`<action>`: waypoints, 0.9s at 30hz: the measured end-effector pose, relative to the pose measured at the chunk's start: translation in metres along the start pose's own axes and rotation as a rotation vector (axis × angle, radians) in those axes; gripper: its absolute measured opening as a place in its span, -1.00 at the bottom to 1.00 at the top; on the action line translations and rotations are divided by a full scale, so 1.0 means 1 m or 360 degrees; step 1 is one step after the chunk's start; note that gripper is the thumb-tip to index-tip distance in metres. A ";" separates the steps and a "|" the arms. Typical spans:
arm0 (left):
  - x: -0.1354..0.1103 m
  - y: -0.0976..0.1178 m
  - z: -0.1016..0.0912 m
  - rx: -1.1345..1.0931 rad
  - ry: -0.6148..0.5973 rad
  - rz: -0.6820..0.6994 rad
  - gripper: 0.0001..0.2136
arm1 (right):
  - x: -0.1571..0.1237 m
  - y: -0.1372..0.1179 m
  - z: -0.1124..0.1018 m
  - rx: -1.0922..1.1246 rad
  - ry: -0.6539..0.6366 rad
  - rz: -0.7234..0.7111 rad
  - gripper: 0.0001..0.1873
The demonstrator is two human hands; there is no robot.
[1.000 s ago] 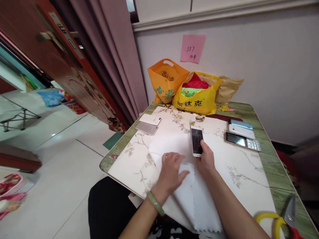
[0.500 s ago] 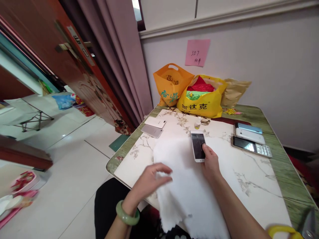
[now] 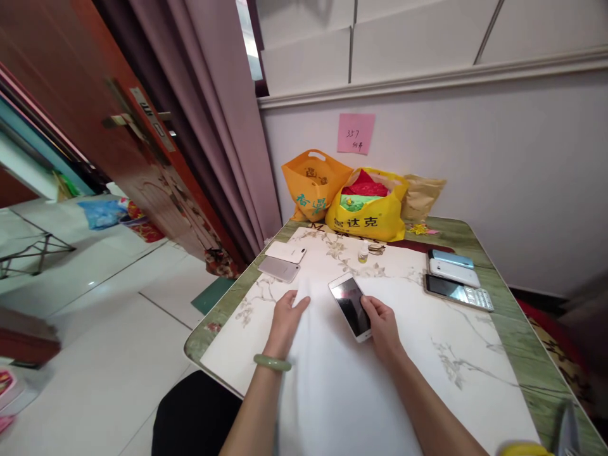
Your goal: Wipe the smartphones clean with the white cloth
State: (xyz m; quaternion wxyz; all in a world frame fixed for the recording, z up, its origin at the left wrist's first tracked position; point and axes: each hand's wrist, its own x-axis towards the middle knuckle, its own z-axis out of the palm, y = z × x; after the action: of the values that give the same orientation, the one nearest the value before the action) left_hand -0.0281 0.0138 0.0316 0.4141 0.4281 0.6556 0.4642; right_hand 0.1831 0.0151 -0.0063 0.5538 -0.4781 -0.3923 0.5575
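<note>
A white cloth (image 3: 342, 380) lies spread on the table in front of me. My left hand (image 3: 286, 315) rests flat on its far left corner, fingers stretched out. My right hand (image 3: 382, 326) grips a white smartphone (image 3: 350, 306) with a dark screen, tilted to the left just over the cloth. A green bangle (image 3: 272, 362) sits on my left wrist.
Two phones (image 3: 282, 261) lie at the table's left edge and three more (image 3: 455, 278) at the right. A small bottle (image 3: 363, 252) stands behind the cloth. Orange (image 3: 313, 183) and yellow bags (image 3: 368, 212) sit against the wall. Scissors (image 3: 565, 434) poke in at bottom right. A door (image 3: 95, 126) stands open on the left.
My left hand let the cloth corner down and moved forward to press flat on it. The cloth now lies smooth. My right hand turned the phone leftward and drew it a little nearer.
</note>
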 end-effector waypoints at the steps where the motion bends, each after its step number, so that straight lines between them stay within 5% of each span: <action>1: -0.001 0.002 0.003 -0.0276 -0.0051 -0.0013 -0.65 | -0.001 -0.001 0.000 -0.0028 -0.0049 0.0002 -0.58; 6: -0.011 0.011 0.026 -0.0799 0.0037 0.0032 -0.61 | -0.004 -0.002 0.001 -0.0361 -0.0256 -0.0144 -0.57; 10: -0.019 0.015 0.037 -0.0361 0.0108 0.0373 -0.76 | -0.003 0.001 0.000 -0.0529 -0.0303 -0.0266 -0.58; 13: -0.021 0.016 0.034 -0.0101 -0.0009 0.0589 -0.83 | -0.001 0.003 -0.001 -0.0577 -0.0282 -0.0301 -0.59; 17: -0.016 0.012 0.028 -0.0497 -0.0328 0.0225 -0.63 | 0.000 0.004 -0.001 -0.0548 -0.0264 -0.0276 -0.61; 22: 0.001 -0.001 0.031 -0.0988 -0.0209 -0.0204 -0.51 | -0.002 0.002 -0.001 -0.0488 -0.0243 -0.0242 -0.62; 27: 0.003 -0.014 0.038 -0.0991 -0.0368 -0.0340 -0.52 | -0.004 -0.001 0.000 -0.0449 -0.0222 -0.0159 -0.62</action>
State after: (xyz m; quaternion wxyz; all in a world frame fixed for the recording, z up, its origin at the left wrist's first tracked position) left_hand 0.0039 0.0237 0.0090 0.6425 0.2601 0.4724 0.5444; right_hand 0.1837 0.0115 -0.0047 0.4796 -0.4911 -0.5275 0.5005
